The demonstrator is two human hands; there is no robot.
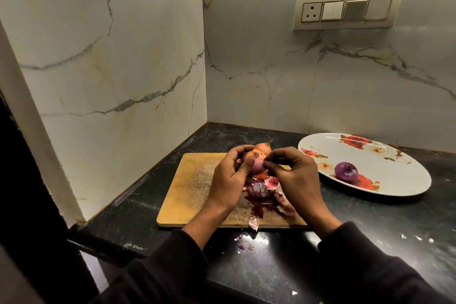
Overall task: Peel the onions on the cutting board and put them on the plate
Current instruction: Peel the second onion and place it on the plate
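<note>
My dark sleeves (172, 266) are closest. My left hand (228, 180) grips the onion (256, 163) above the cutting board (187, 180). My right hand (293, 175) pinches its dry skin. The skin looks thin and tears easily; underneath looks slippery, so I hold the round sides.

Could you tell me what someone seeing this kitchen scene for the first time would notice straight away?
First, the two hands raised over the wooden cutting board: the left hand grips a half-peeled onion while the right hand pinches its skin. Below them a heap of purple peels litters the board. To the right, a flowered plate holds one peeled onion.
</note>
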